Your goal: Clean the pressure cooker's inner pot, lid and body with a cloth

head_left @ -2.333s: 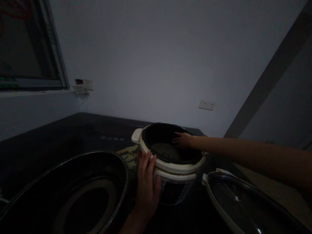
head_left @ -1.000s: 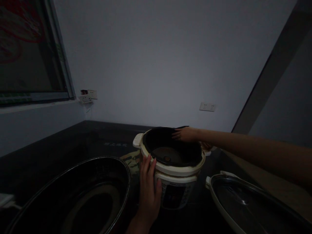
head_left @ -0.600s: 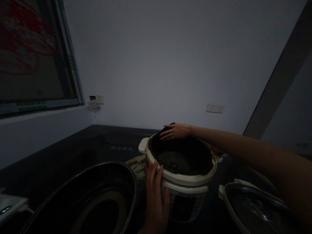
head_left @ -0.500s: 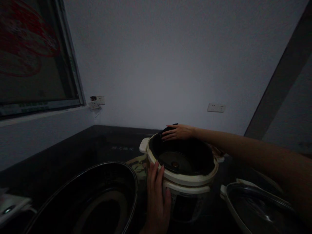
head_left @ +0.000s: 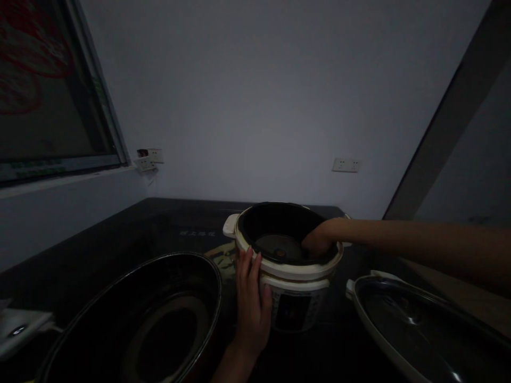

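A white electric cooker (head_left: 295,269) with a dark interior stands on the black surface, its top uncovered. Down inside it shows a round base plate (head_left: 275,246) with a small knob at its centre. My left hand (head_left: 252,298) lies against the cooker's near left side, fingers stretched up to the rim and thumb apart. My right hand (head_left: 318,238) reaches over the right rim into the cooker, low near the base plate. Its fingers are hidden in shadow, so whether they hold anything does not show.
A large black pot (head_left: 219,298) stands close left of the cooker. At right lies a dark lid (head_left: 359,308) with a pale rim. A white device (head_left: 24,330) sits at the left edge. Behind is a wall with sockets (head_left: 346,165); a window (head_left: 51,106) is at left.
My right hand has moved from the cooker's far inner wall down towards the right side of its base. My left hand stays on the near left side. The view has shifted slightly.
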Available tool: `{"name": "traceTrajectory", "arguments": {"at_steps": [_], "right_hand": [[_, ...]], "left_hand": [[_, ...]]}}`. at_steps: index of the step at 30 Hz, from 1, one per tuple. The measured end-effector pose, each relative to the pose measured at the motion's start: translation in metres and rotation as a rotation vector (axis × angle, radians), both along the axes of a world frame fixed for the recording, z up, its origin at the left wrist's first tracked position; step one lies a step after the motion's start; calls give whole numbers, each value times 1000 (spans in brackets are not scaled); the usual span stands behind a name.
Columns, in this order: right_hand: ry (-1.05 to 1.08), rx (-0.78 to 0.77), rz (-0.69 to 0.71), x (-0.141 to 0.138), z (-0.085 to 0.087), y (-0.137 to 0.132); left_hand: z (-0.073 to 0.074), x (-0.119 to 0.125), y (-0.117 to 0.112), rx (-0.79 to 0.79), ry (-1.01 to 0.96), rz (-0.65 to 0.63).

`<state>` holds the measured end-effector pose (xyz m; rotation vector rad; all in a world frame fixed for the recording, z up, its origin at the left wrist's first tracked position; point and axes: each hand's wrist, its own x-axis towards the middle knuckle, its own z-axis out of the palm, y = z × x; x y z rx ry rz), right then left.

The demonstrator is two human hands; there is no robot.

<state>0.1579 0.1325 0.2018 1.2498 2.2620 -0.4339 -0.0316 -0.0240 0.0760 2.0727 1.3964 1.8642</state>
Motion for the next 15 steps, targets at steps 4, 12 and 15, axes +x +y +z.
{"name": "traceTrajectory", "arguments": {"at_steps": [4,12,15], "right_hand": [[-72,-372,-83,-26,22,-24],[433,-575,-342,-75,37,-60],[647,-337,-415,-89,31,-66]], "left_hand": [[-1,-1,0,7,3,2],[2,0,0,-6,-6,-27],[2,1,-1,-8,-19,-39]]}}
